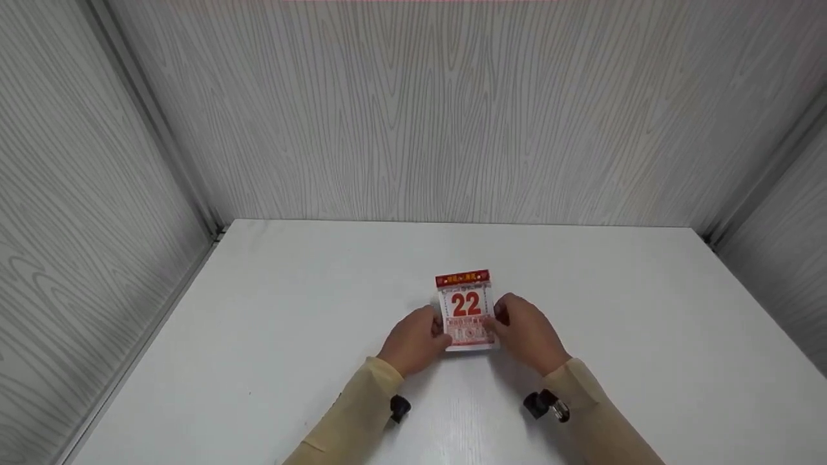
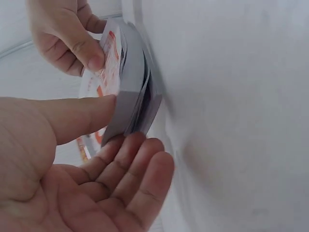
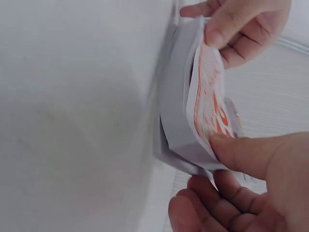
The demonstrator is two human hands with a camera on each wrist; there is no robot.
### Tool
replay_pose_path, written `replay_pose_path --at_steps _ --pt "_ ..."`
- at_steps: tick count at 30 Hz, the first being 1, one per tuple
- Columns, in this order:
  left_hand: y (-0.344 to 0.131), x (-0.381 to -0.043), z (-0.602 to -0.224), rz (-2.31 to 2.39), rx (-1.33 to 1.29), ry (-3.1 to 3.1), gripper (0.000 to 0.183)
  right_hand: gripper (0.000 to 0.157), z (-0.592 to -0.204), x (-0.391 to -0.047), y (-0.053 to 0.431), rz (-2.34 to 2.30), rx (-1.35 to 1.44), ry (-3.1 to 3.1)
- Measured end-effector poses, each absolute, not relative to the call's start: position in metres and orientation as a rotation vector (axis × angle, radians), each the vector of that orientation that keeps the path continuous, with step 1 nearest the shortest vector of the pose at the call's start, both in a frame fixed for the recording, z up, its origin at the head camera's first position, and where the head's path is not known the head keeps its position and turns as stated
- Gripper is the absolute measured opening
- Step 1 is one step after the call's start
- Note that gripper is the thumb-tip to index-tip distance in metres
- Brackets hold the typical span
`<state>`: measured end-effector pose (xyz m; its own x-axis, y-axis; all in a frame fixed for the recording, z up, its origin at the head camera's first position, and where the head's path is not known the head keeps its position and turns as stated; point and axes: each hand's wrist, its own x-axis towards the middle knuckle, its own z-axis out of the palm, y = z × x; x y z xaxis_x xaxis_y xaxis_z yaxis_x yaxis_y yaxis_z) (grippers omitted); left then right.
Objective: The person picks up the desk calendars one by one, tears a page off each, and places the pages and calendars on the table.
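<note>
A small tear-off calendar (image 1: 470, 303) with a red header strip and a large red 22 is held between both hands over the white table. My left hand (image 1: 415, 340) pinches its lower left side, thumb on the front page. On the opposite side my right hand (image 1: 528, 332) grips it, thumb over the printed sheet. In the left wrist view the calendar's thick page block (image 2: 131, 82) shows at its bottom edge, with gaps between some sheets. The right wrist view shows the page block (image 3: 181, 96) bowed, its bottom edge close to the tabletop; the left hand (image 3: 246, 29) is at the far side.
The white table (image 1: 310, 278) spreads around the hands. A grey wood-grain panel (image 1: 400, 110) rises behind it, with side panels at left (image 1: 77, 213) and right (image 1: 788, 252). Black wrist devices (image 1: 400, 408) sit beneath the beige sleeves (image 1: 362, 407).
</note>
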<state>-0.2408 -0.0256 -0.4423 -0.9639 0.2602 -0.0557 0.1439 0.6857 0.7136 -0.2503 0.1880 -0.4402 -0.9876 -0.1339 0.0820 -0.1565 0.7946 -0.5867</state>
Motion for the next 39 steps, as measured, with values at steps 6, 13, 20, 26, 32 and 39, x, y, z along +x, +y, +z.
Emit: replay_pose_path --at_steps 6,13,20,26,32,39 --pt "-0.024 -0.245 -0.439 1.37 0.336 2.658 0.026 0.021 -0.437 -0.251 0.191 1.089 0.258 -2.784" --pt "-0.022 -0.249 -0.44 1.672 0.315 2.47 0.022 0.019 -0.429 -0.253 0.194 1.202 0.286 -2.67" --pt "-0.022 -0.25 -0.438 1.853 0.289 2.256 0.029 0.022 -0.426 -0.254 0.196 1.202 0.299 -2.636" --pt "-0.023 -0.25 -0.432 1.702 0.356 2.418 0.028 0.022 -0.425 -0.252 0.196 1.274 0.285 -2.531" --pt "-0.022 -0.257 -0.427 1.747 0.363 2.54 0.042 0.02 -0.422 -0.25 0.193 1.347 0.301 -2.405" --pt "-0.023 -0.262 -0.427 1.917 0.506 2.466 0.043 0.019 -0.42 -0.249 0.192 1.364 0.404 -2.319"
